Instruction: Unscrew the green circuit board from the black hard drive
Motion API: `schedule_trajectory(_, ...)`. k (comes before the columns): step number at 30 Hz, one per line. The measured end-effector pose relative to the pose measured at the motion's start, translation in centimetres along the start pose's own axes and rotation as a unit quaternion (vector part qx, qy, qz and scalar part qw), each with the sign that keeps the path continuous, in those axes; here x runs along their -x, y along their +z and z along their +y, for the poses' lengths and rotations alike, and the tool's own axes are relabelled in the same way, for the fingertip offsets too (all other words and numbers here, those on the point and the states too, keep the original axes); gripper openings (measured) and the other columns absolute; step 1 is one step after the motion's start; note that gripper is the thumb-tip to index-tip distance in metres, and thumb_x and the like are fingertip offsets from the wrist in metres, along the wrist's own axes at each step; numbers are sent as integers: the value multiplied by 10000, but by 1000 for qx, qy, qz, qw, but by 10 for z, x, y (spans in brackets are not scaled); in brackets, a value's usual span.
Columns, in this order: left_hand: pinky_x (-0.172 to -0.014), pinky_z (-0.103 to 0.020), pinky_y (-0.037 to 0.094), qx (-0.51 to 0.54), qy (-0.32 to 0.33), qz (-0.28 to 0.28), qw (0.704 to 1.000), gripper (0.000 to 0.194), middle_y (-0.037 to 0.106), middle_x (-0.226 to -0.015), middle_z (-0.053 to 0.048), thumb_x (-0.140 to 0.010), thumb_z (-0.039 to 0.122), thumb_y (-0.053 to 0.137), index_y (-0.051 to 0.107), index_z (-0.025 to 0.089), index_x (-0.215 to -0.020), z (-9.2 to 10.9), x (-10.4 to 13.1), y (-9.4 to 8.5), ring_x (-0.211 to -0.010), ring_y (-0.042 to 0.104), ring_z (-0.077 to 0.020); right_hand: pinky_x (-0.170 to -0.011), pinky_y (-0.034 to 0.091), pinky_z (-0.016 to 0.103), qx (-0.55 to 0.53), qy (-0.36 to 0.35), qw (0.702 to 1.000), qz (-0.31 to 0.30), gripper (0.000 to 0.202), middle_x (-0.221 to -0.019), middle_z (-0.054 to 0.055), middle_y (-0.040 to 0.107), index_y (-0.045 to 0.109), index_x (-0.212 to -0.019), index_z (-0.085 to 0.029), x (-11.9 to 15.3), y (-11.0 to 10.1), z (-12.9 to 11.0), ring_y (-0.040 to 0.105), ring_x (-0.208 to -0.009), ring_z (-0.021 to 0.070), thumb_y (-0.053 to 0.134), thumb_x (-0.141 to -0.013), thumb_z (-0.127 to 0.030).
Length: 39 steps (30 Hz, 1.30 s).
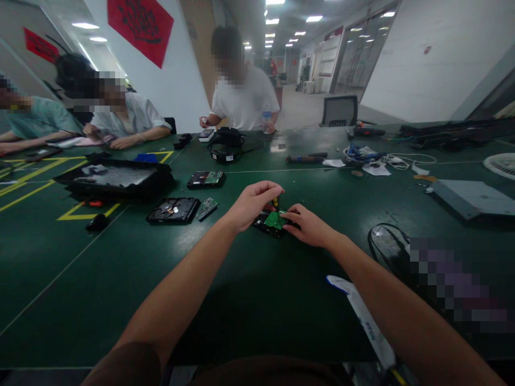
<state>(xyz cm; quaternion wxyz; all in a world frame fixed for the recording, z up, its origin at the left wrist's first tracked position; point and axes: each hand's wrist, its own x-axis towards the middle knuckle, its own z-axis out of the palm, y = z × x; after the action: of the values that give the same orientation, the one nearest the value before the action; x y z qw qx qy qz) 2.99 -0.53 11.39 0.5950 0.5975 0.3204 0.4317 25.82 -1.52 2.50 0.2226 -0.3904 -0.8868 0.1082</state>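
Observation:
In front of me on the green table lies a hard drive (261,221), its green circuit board (274,220) facing up. My left hand (257,201) is closed round the top of a screwdriver (276,203) with a black and yellow handle. The screwdriver stands nearly upright, its tip down at the board. My right hand (308,224) grips the drive's right side, thumb at the near edge and fingertips on the board close to the screwdriver shaft. To the left are an opened hard drive (174,210), a loose circuit board (208,208) and another hard drive (206,179).
A black tray (116,179) stands at the left, near a blue item (145,157). On the right are a grey metal case (472,198), a cable bundle (364,154) and a white strip (364,316). A co-worker (245,96) sits opposite; others sit far left.

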Motion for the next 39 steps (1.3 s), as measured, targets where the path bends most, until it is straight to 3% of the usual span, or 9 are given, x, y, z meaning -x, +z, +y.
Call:
schedule_trajectory(6, -692, -258, 535, 8, -5, 0, 1000, 192, 696, -1033, -76, -927, 326, 681, 725, 164, -1021, 2, 1, -1, -904, 633, -167, -921, 570, 488, -2, 1, 1000, 1, 410, -1218, 160, 595, 654, -1360, -193, 1, 0, 0, 619, -1037, 271, 602, -998, -379)
schedule_trajectory(10, -695, -310, 581, 67, -17, -18, 997, 151, 720, -967, -97, -925, 296, 676, 642, 158, -978, 3, 2, 1, -898, 677, -203, -929, 566, 492, -3, 2, 1000, 2, 418, -1231, 162, 591, 655, -1361, -199, 1, 0, 0, 620, -1055, 279, 615, -990, -387)
schedule_trajectory(14, -698, -321, 613, 63, -10, -22, 998, 131, 708, -1024, -108, -933, 286, 654, 665, 156, -937, 4, 2, 0, -950, 667, -213, -923, 570, 490, -3, 12, 1000, 0, 423, -1238, 157, 589, 652, -1368, -214, 1, 0, 0, 623, -1059, 281, 617, -988, -398)
schedule_trajectory(19, -726, -340, 639, 56, 1, -6, 998, 191, 649, -1009, -84, -923, 335, 671, 725, 153, -905, 4, 1, 0, -935, 624, -194, -914, 572, 478, -6, 9, 1000, 5, 406, -1223, 145, 591, 652, -1361, -225, 1, 0, 0, 626, -1042, 266, 613, -993, -392)
schedule_trajectory(24, -686, -270, 599, 22, -3, 1, 1000, 263, 641, -922, -41, -849, 408, 783, 726, 157, -906, 3, 1, 2, -794, 598, -134, -918, 570, 473, -2, 8, 1000, 5, 401, -1223, 145, 589, 655, -1353, -214, 2, 0, 0, 623, -1034, 259, 616, -991, -382)
schedule_trajectory(35, -689, -300, 608, 55, -15, 13, 998, 171, 689, -945, -76, -901, 287, 712, 611, 161, -956, 5, 2, 3, -878, 656, -178, -939, 560, 493, -2, 11, 1000, -6, 425, -1235, 160, 592, 652, -1370, -196, 1, -1, 0, 619, -1057, 274, 603, -995, -391)
schedule_trajectory(39, -714, -311, 618, 43, -9, 10, 999, 122, 677, -993, -82, -909, 275, 677, 658, 155, -911, 6, 2, 2, -914, 639, -182, -943, 558, 488, -4, 11, 1000, -2, 425, -1229, 160, 593, 652, -1367, -190, 1, -1, 0, 619, -1051, 270, 606, -994, -389)
